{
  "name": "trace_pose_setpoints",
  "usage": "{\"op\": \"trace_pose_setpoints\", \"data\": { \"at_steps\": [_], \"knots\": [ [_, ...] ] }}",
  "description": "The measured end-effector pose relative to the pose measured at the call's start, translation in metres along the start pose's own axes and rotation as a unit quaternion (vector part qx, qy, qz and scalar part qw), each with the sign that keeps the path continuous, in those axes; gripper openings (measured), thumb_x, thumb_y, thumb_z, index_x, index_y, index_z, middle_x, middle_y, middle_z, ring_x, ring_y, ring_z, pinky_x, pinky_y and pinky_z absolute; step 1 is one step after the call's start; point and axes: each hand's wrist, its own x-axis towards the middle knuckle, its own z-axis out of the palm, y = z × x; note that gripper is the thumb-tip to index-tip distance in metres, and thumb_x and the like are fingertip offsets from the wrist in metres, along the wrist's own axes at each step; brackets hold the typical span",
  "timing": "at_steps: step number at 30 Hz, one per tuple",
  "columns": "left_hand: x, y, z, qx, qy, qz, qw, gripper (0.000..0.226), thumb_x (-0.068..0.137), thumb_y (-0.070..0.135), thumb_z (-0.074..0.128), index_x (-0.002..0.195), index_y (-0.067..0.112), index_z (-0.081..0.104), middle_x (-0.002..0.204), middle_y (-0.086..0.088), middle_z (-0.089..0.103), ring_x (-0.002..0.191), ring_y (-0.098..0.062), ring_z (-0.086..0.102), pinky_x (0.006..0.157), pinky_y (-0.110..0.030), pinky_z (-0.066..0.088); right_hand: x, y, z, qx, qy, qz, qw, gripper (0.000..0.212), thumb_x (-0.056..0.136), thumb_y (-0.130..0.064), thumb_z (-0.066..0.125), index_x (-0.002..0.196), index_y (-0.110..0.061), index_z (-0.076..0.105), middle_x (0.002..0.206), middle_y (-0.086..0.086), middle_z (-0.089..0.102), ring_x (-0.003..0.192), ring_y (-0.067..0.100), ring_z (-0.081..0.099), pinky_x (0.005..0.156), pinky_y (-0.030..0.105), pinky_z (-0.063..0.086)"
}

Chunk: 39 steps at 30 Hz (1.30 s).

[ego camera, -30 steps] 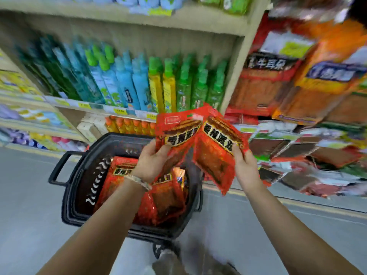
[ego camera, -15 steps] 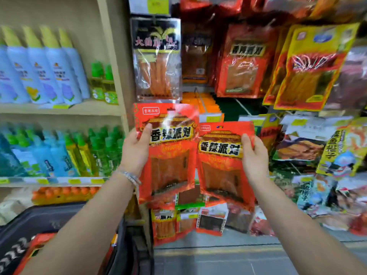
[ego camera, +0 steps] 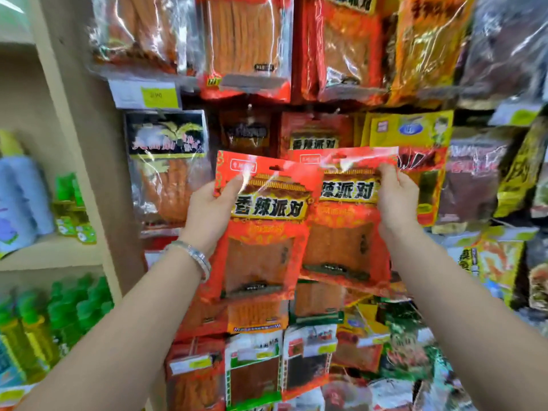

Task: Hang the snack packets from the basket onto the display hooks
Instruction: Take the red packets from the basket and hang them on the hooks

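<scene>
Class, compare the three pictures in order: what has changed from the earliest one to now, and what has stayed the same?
Both hands raised the two red foil snack packets from above the black basket up to the hanging display; the basket has left the view. The right packet now sits just below a matching hung packet. Unchanged: the left hand grips the left packet, the right hand grips the other, and neither is hung yet.

Both bare forearms reached up and forward from the lower corners, converging toward the centre. The left hand (ego camera: 207,209) was raised with its thumb pressed flat in a pinch (a silver bracelet (ego camera: 194,256) circled that wrist). The right hand (ego camera: 396,197) was level with it, fingers curled closed, thumb uppermost.
</scene>
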Motion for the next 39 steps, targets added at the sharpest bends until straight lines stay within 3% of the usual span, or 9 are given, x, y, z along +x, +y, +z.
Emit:
{"op": "trace_pose_setpoints", "data": {
  "at_steps": [6,9,14,20,29,31,33,35,39],
  "knots": [
    [0.047,0.005,0.033,-0.055,-0.034,-0.015,0.998,0.039,0.062,0.059,0.068,0.076,0.023,0.072,0.087,-0.012,0.073,0.081,-0.032,0.069,0.075,-0.059,0.053,0.061,-0.013,0.028,0.080,0.016,0.027,0.996,0.032,0.088,-0.029,0.056,0.058,-0.021,0.047,0.047,-0.012,0.046,0.045,0.005,0.042,0.045,0.020,0.032],
    [0.064,0.002,0.047,-0.083,-0.060,-0.010,0.995,0.027,0.068,0.051,0.069,0.080,0.026,0.074,0.083,-0.008,0.074,0.074,-0.025,0.070,0.070,-0.048,0.057,0.083,-0.015,0.039,0.071,0.007,0.021,0.997,0.030,0.088,-0.027,0.053,0.059,-0.019,0.051,0.068,0.001,0.054,0.067,0.016,0.051,0.062,0.030,0.039],
    [0.078,-0.001,0.061,-0.095,-0.066,-0.004,0.993,0.019,0.082,0.038,0.066,0.079,0.021,0.073,0.076,-0.004,0.074,0.064,-0.018,0.070,0.048,-0.026,0.052,0.105,-0.012,0.050,0.104,-0.019,0.041,0.994,0.019,0.086,-0.020,0.054,0.067,-0.020,0.053,0.065,0.000,0.052,0.064,0.018,0.052,0.058,0.031,0.039],
    [0.082,0.001,0.074,-0.093,-0.051,0.001,0.994,0.020,0.083,0.040,0.064,0.070,0.028,0.073,0.075,-0.005,0.074,0.064,-0.020,0.071,0.049,-0.028,0.053,0.122,-0.007,0.054,0.085,-0.061,0.056,0.993,0.016,0.085,-0.022,0.053,0.072,-0.025,0.044,0.076,0.007,0.040,0.074,0.021,0.041,0.065,0.035,0.030],
    [0.077,0.004,0.094,-0.096,0.009,-0.017,0.995,0.020,0.080,0.039,0.067,0.067,0.024,0.072,0.078,-0.011,0.073,0.065,-0.024,0.070,0.055,-0.036,0.057,0.133,0.005,0.060,-0.047,-0.105,-0.049,0.992,0.032,0.091,-0.024,0.050,0.071,0.000,0.055,0.069,0.008,0.045,0.067,0.015,0.043,0.060,0.031,0.030],
    [0.074,0.005,0.097,-0.095,0.017,-0.014,0.995,0.021,0.080,0.039,0.067,0.066,0.024,0.071,0.080,-0.012,0.073,0.066,-0.025,0.070,0.058,-0.039,0.057,0.131,0.013,0.054,-0.085,-0.112,-0.086,0.986,0.034,0.094,-0.029,0.052,0.065,-0.012,0.055,0.062,-0.003,0.048,0.060,0.006,0.044,0.058,0.027,0.031],
    [0.072,0.007,0.100,-0.105,0.017,-0.007,0.994,0.020,0.082,0.037,0.067,0.066,0.026,0.073,0.076,-0.008,0.073,0.064,-0.023,0.070,0.054,-0.035,0.057,0.127,0.022,0.049,-0.081,-0.122,-0.104,0.984,0.017,0.093,-0.032,0.057,0.095,-0.016,0.062,0.086,-0.006,0.055,0.078,0.004,0.050,0.070,0.021,0.036],
    [0.070,0.008,0.105,-0.124,0.017,-0.006,0.992,0.021,0.084,0.035,0.065,0.066,0.027,0.074,0.074,-0.006,0.073,0.063,-0.022,0.070,0.051,-0.031,0.055,0.122,0.031,0.041,-0.051,-0.111,-0.119,0.985,0.037,0.090,-0.030,0.062,0.122,-0.014,0.052,0.108,-0.004,0.052,0.096,0.008,0.050,0.081,0.015,0.038],
    [0.068,0.012,0.119,-0.160,0.003,-0.002,0.987,0.022,0.086,0.032,0.064,0.069,0.025,0.075,0.075,-0.006,0.074,0.064,-0.021,0.071,0.050,-0.028,0.053,0.104,0.037,0.030,0.006,-0.092,-0.147,0.985,0.024,0.083,-0.041,0.060,0.099,-0.025,0.054,0.100,-0.008,0.056,0.095,0.005,0.054,0.087,0.024,0.042]
  ]
}}
